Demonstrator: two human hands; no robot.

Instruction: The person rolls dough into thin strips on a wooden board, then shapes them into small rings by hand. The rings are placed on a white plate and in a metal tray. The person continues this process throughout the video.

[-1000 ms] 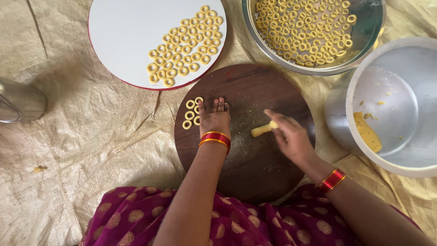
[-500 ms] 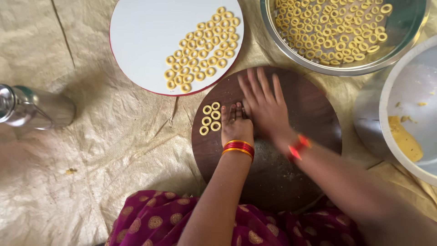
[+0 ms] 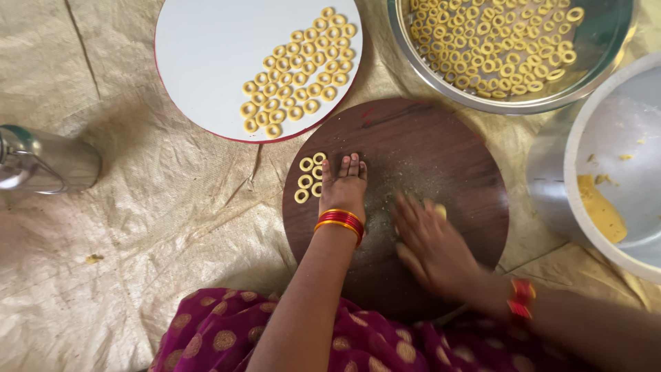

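At the upper left of my view sits a white round plate (image 3: 200, 62) with a red rim, carrying a cluster of yellow dough rings (image 3: 299, 76). At the top right I see a steel bowl (image 3: 413, 41) full of the same rings. A steel container (image 3: 45, 162) lies at the left edge on the tan sheet (image 3: 138, 241).

one head camera looks straight down, close over the round wooden board (image 3: 427, 158).
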